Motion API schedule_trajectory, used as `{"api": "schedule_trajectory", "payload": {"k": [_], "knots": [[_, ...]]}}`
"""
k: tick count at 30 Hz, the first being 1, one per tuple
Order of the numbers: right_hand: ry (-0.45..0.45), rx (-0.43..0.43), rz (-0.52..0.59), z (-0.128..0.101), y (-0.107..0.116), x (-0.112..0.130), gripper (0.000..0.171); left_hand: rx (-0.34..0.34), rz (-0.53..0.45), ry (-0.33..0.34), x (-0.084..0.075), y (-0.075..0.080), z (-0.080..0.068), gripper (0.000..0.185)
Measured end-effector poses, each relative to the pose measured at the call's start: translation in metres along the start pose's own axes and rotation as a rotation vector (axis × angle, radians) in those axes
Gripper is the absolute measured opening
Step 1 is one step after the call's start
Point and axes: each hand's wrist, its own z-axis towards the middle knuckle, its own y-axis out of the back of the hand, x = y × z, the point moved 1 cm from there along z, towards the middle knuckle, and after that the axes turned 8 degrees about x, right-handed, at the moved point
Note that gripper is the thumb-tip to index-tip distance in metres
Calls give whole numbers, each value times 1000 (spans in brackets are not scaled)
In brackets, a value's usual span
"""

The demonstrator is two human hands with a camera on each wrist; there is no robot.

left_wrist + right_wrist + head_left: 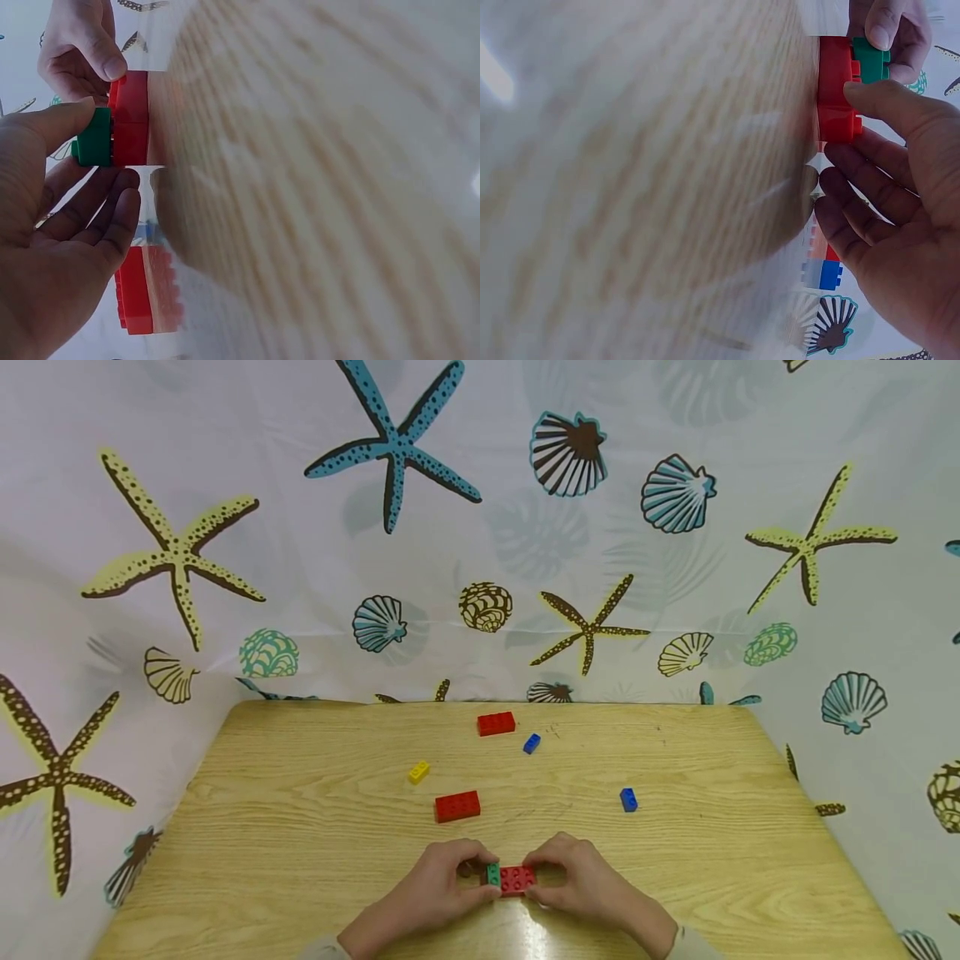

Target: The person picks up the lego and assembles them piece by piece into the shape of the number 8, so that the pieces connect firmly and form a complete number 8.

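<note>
On the near part of the table, a small green toy brick point(492, 874) sits on the left end of a red toy brick point(517, 880) with studs on top. My left hand point(438, 883) pinches the green brick between thumb and fingers. At the red brick's right end, my right hand point(585, 878) grips it with thumb and fingers. From the left wrist, the green brick point(94, 138) shows close against the studs of the red brick point(132, 112), with a thin gap along the seam. In the right wrist view, my thumb rests on the red brick point(835, 90).
Beyond my hands lie a red brick point(457, 807), a yellow brick point(418, 772) and, farther back, another red brick point(497, 723). Small blue bricks lie at the back point(532, 743) and to the right point(628, 800). A patterned curtain point(450, 560) borders the wooden table point(300, 793).
</note>
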Motion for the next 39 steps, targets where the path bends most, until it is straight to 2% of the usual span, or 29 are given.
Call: {"api": "schedule_trajectory", "payload": {"k": [5,10,20,39], "knots": [[-21,8,5,0,0,0,22,-7,-7,-18,-1,0,0,28],[-20,5,4,1,0,0,22,-3,-12,0,-1,0,0,29],[-31,8,10,0,1,-2,23,-2,36,4,1,0,2,29],[-11,-1,18,1,0,-1,23,17,-9,28,-1,0,2,27]]}}
